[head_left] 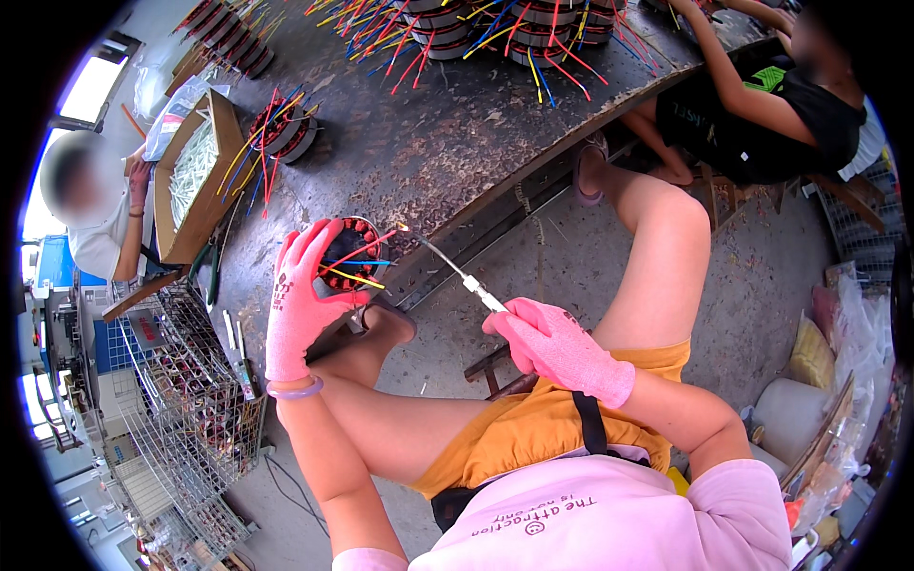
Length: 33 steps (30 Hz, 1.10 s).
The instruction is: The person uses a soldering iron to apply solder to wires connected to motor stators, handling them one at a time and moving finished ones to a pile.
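My left hand (pixel 309 285), in a pink glove, grips a round motor stator (pixel 355 228) with red windings at the near edge of the dark workbench (pixel 381 162). Red, blue and yellow wire leads (pixel 367 263) stick out of it to the right. My right hand (pixel 552 344), also gloved in pink, is closed around a slim tool (pixel 484 291) with a white handle and a thin metal shaft; its exact kind is unclear. The shaft's tip is close to the end of the red lead, where a small bright yellowish spot shows. Whether they touch, I cannot tell.
Another stator (pixel 284 131) with leads sits farther back on the bench. Stacked stators (pixel 447 29) stand at the far side. A cardboard box (pixel 205 181) of white sleeves is at left, above wire baskets (pixel 181 409). One person (pixel 100 209) sits left, another (pixel 762 114) far right.
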Each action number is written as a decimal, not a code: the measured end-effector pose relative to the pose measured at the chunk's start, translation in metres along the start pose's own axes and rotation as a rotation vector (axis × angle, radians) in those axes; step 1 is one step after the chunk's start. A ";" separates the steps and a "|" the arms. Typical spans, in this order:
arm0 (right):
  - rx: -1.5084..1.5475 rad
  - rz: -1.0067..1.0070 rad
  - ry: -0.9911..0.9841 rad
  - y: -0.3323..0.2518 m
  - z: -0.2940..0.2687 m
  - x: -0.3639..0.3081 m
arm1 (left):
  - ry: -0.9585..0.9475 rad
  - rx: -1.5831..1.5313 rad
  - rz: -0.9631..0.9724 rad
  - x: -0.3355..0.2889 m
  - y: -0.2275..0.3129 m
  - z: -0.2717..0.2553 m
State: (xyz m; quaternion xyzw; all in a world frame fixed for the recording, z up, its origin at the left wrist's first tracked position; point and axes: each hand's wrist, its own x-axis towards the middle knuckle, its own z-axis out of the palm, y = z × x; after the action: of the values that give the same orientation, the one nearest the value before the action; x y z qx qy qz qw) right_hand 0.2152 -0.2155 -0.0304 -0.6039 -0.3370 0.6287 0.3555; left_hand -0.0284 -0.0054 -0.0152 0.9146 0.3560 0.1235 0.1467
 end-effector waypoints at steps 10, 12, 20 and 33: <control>0.032 0.017 0.015 0.004 -0.001 0.002 | -0.017 -0.024 -0.017 0.001 0.000 0.000; 0.044 0.006 0.015 0.006 -0.001 0.002 | -0.026 -0.076 -0.030 0.002 0.004 -0.002; 0.132 0.096 -0.008 -0.003 -0.006 -0.006 | 0.101 -0.061 0.017 0.006 0.004 0.005; 0.116 0.078 -0.007 0.004 0.003 -0.010 | 0.123 -0.095 -0.006 0.002 0.003 0.012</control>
State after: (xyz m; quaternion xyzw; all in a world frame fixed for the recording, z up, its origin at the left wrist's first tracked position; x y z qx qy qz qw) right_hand 0.2119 -0.2255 -0.0284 -0.5930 -0.2773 0.6626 0.3640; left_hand -0.0215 -0.0080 -0.0249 0.8962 0.3607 0.1958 0.1683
